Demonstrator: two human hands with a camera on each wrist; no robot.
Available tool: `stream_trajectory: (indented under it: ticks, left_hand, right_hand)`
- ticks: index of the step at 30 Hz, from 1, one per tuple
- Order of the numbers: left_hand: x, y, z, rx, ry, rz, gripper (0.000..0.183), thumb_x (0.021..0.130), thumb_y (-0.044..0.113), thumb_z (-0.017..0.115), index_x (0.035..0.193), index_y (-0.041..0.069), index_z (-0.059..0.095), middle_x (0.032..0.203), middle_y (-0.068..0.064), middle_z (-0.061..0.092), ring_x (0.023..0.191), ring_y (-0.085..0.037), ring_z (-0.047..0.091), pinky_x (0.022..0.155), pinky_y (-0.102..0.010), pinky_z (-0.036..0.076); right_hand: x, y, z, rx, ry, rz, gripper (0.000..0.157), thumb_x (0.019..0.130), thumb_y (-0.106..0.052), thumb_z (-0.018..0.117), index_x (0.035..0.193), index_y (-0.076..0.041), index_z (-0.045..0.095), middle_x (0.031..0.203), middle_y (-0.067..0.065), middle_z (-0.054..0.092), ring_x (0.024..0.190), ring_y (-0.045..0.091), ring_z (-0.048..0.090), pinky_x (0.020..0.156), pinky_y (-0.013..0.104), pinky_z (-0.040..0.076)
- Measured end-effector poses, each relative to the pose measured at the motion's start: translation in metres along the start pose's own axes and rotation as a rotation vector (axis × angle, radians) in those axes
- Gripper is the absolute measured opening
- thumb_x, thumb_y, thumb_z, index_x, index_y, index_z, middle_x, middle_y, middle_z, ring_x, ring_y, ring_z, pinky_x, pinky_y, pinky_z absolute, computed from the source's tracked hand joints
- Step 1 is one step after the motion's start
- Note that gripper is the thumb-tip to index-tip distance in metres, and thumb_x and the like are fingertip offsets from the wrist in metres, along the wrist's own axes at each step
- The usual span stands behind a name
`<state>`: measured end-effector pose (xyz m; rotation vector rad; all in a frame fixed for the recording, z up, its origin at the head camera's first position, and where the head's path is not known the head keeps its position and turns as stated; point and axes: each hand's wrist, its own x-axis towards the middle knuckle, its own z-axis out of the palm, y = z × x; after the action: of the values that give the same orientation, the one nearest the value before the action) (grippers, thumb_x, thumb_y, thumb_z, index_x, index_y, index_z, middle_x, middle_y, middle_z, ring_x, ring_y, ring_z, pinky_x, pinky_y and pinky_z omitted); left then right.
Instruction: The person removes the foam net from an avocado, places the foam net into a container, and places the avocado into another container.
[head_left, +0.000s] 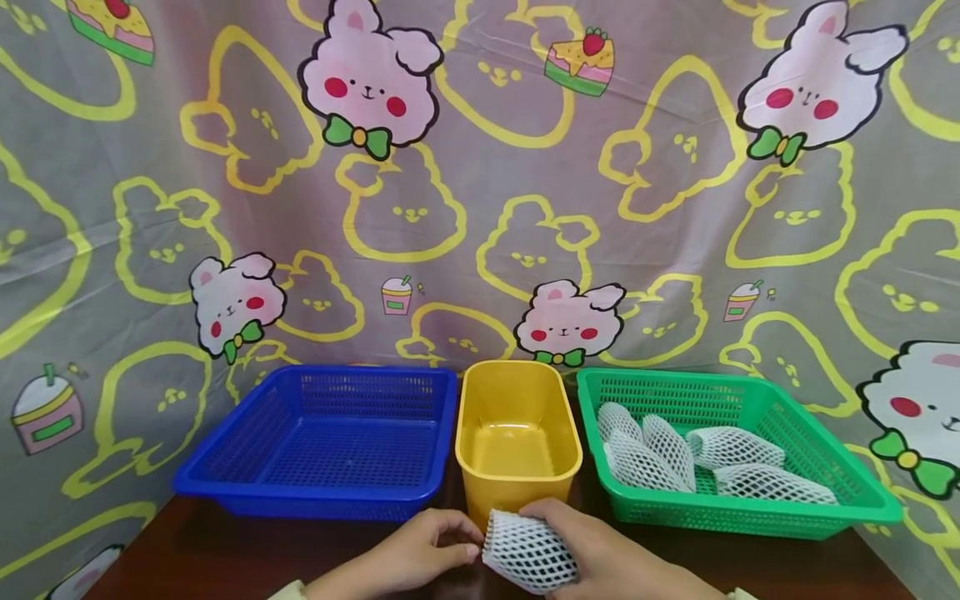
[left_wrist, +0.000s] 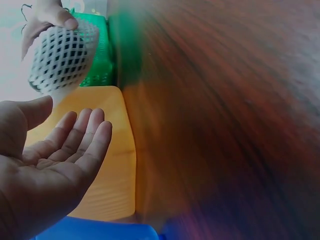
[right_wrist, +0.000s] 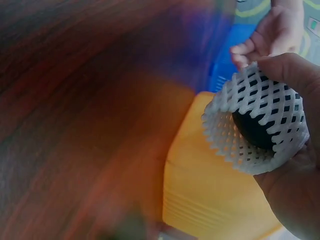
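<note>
My right hand grips a white foam net sleeve in front of the yellow bin. Inside the sleeve's open end, the right wrist view shows a dark, smooth, rounded thing; its kind is hard to tell. My left hand is just left of the sleeve, fingers relaxed and slightly bent, holding nothing. In the left wrist view its palm faces up, apart from the sleeve. More white net sleeves, several of them, lie in the green basket on the right.
A blue basket with nothing in it stands left of the yellow bin. All three containers stand side by side on a dark brown wooden table. Behind them hangs a grey cloth printed with rabbits.
</note>
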<state>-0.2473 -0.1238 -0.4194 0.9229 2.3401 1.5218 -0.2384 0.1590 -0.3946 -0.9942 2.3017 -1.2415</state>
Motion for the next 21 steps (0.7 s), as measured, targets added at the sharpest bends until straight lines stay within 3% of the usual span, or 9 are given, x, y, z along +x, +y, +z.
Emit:
stream_trajectory:
  ticks: [5,8,14,21]
  left_hand:
    - [-0.005,-0.003,-0.002,0.010,-0.009,-0.034,0.006,0.090,0.009,0.067,0.090,0.004,0.069,0.078,0.003,0.065,0.070,-0.004,0.059,0.064,-0.022,0.049]
    - [-0.004,-0.004,-0.002,0.017,-0.016,-0.054,0.005,0.089,0.009,0.068,0.084,0.006,0.068,0.072,0.005,0.063,0.064,-0.005,0.058,0.059,-0.022,0.049]
    - [-0.003,-0.005,-0.002,0.021,-0.024,-0.056,0.004,0.087,0.007,0.070,0.084,0.009,0.069,0.071,0.006,0.062,0.062,-0.004,0.058,0.057,-0.022,0.049]
    - [-0.003,-0.009,0.000,-0.015,-0.031,-0.062,0.004,0.085,0.002,0.069,0.088,0.005,0.068,0.072,0.006,0.062,0.062,-0.003,0.056,0.057,-0.021,0.049]
  right_hand:
    - [0.007,0.010,0.008,0.028,-0.065,-0.032,0.061,0.084,-0.032,0.077,0.133,-0.028,0.041,0.123,-0.009,0.055,0.106,0.011,0.057,0.089,0.025,0.047]
    - [0.012,0.016,0.011,-0.027,-0.076,-0.059,0.061,0.083,-0.035,0.076,0.132,-0.028,0.041,0.122,-0.010,0.055,0.105,0.009,0.056,0.089,0.025,0.047]
    - [0.018,0.024,0.016,-0.123,-0.076,-0.142,0.060,0.085,-0.037,0.075,0.133,-0.027,0.040,0.123,-0.012,0.054,0.105,0.006,0.055,0.090,0.026,0.047]
    - [0.023,0.024,0.017,-0.174,-0.078,-0.160,0.060,0.084,-0.038,0.075,0.132,-0.025,0.041,0.122,-0.013,0.054,0.105,0.004,0.054,0.089,0.026,0.047]
